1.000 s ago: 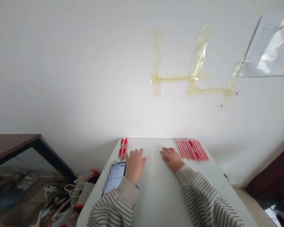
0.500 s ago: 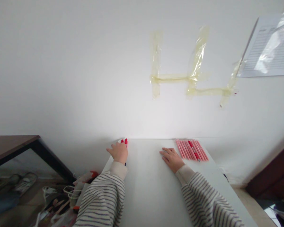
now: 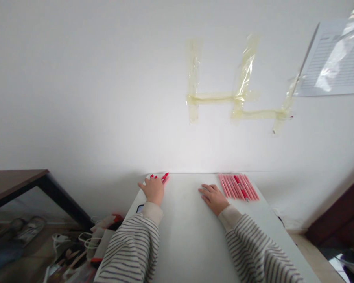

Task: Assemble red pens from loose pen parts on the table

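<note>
At the far left of the white table (image 3: pixel 191 236), my left hand (image 3: pixel 153 191) is closed over several red-topped pens, one finger stuck out to the left. A red pen (image 3: pixel 165 176) sticks out at its right side, slanting, with a pink barrel alongside; the fingertips gripping are hidden behind the hand. Other red pen ends (image 3: pixel 152 176) show just beyond the knuckles. My right hand (image 3: pixel 214 199) rests flat on the table, fingers loosely spread, holding nothing. Beside it lies a row of pink pens (image 3: pixel 228 186), with one red pen (image 3: pixel 241 188) among them.
A dark-rimmed object like a phone (image 3: pixel 139 208) lies partly under my left wrist. The wall (image 3: pixel 106 98) with yellowed tape (image 3: pixel 214 98) borders the table's far edge. A brown table (image 3: pixel 17 182) stands left, above bags and clutter (image 3: pixel 85 243) on the floor.
My left hand has shifted slightly right. The red pen beside it has moved right and now slants, and the phone-like object has come into view. My right hand has stayed put.
</note>
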